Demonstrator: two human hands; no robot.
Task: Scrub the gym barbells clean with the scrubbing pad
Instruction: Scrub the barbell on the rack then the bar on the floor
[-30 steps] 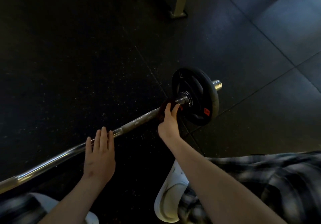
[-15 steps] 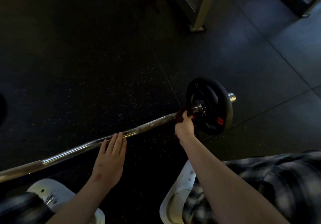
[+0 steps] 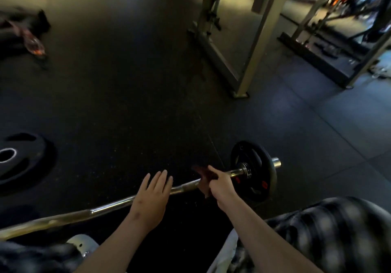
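Fingers point(image 3: 213, 172) of the right hand point(image 3: 222, 186) clench the scrubbing pad point(image 3: 203, 177) around the barbell point(image 3: 110, 208); at nine o'clock, the left hand point(image 3: 151, 198) lies flat, released.

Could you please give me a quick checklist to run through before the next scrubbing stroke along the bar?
1. Scrubbing pad in the right hand: ok, gripped.
2. Pad against the barbell shaft: ok, it sits on the bar beside the collar.
3. Left hand steadying the bar: ok, laid flat over it.
4. Stroke path clear: not ok, the left hand lies close beside the pad.
5. Weight plate seated on the sleeve: ok.
6. Bar surface clean: cannot tell, too dim.
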